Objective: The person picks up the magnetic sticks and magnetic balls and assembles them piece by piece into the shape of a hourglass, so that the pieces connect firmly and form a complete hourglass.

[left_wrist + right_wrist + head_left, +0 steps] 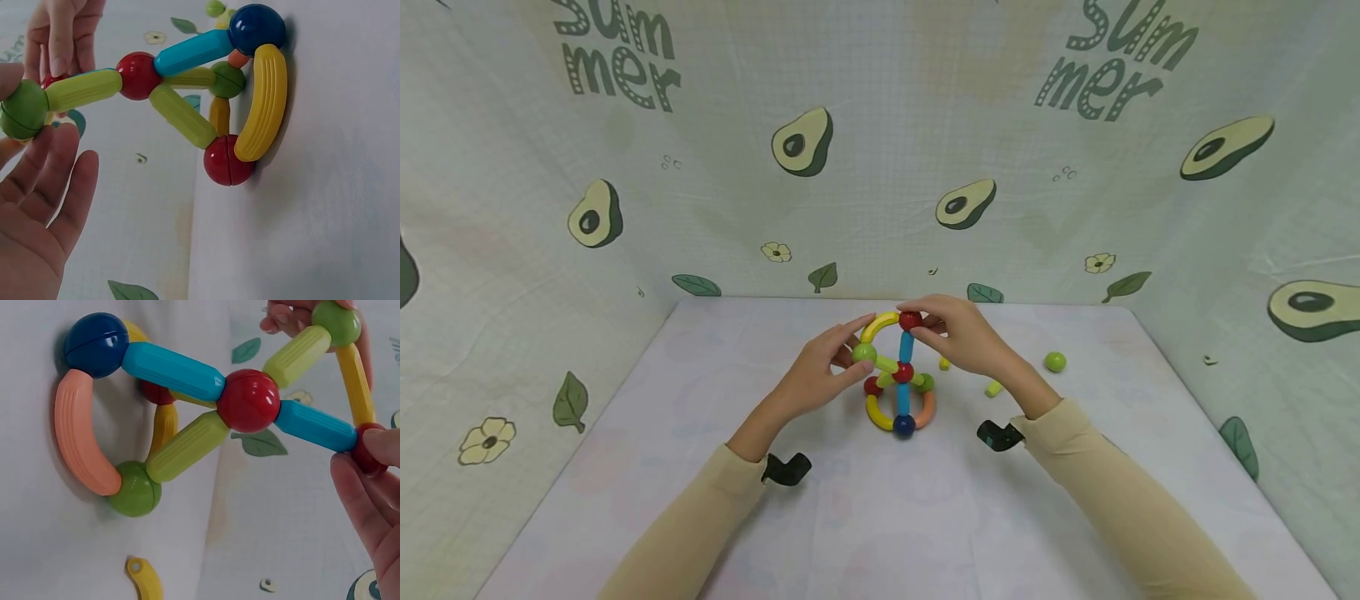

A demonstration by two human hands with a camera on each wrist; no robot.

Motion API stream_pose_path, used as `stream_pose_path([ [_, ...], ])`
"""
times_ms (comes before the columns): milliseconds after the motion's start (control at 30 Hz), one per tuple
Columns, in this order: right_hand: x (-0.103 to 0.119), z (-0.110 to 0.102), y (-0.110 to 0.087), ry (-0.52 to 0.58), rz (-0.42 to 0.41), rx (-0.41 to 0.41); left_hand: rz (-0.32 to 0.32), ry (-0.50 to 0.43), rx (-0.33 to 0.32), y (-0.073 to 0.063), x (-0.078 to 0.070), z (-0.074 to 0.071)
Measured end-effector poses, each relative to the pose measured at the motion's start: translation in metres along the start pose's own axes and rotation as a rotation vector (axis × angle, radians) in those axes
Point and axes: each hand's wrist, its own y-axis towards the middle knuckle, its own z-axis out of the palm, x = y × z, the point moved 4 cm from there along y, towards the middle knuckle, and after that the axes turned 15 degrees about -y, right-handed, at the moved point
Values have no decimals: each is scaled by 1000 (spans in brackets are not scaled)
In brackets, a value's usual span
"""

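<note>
A toy structure of coloured balls and rods stands on the table, its ring of curved rods and balls at the bottom. A red ball sits in its middle, joined to blue rods and light green rods. My left hand pinches the upper green ball between thumb and fingers. With thumb and fingertips my right hand grips the top red ball. A curved yellow rod bridges these two balls. Below, a dark blue ball rests on the table between a yellow curve and an orange curve.
Right of the structure, a loose green ball lies on the table. A short light green rod and a yellow rod lie nearer to it. A printed cloth hangs behind and at both sides.
</note>
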Motion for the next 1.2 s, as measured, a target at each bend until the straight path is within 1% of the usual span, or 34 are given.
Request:
stream_pose_path([
  [233,1,5,4,19,10,-29,-39,-83,43,-1,2,-3],
  [433,0,9,6,29,17,-44,-71,-151,76,-2,0,-5],
  [567,1,10,8,33,22,-40,-82,-163,76,-1,2,-6],
  [767,4,11,11,32,21,-38,-113,-208,66,0,7,-5],
  [833,5,12,12,32,17,-38,-114,-210,70,0,7,-5],
  [1033,8,14,14,42,9,-35,-91,-202,111,3,6,-3],
  [1200,8,15,13,43,28,-36,-72,-184,124,4,6,-3],
])
